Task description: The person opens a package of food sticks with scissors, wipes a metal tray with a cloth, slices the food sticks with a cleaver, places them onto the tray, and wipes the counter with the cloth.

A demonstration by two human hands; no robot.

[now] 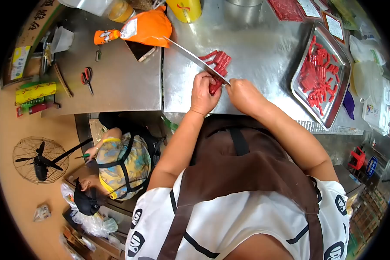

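My right hand (245,96) is closed round the handle of a long kitchen knife (190,55), whose blade slants up and to the left across the steel table. Under and beside the blade lies a small bunch of red sausage-like sticks (221,61), cut into short lengths on the far side. With curled fingers, my left hand (205,94) grips the near end of these sticks, close against the blade. The knife handle itself is mostly hidden by my right hand. A metal tray (295,89) to the right holds many cut red pieces (320,76).
An orange bag (152,27) lies by the knife tip, near a yellow container (185,9). Red-handled scissors (87,79) rest on the left table. Packs of red meat (286,9) are at the back right. Another person (125,167) sits at lower left, near a fan (40,160).
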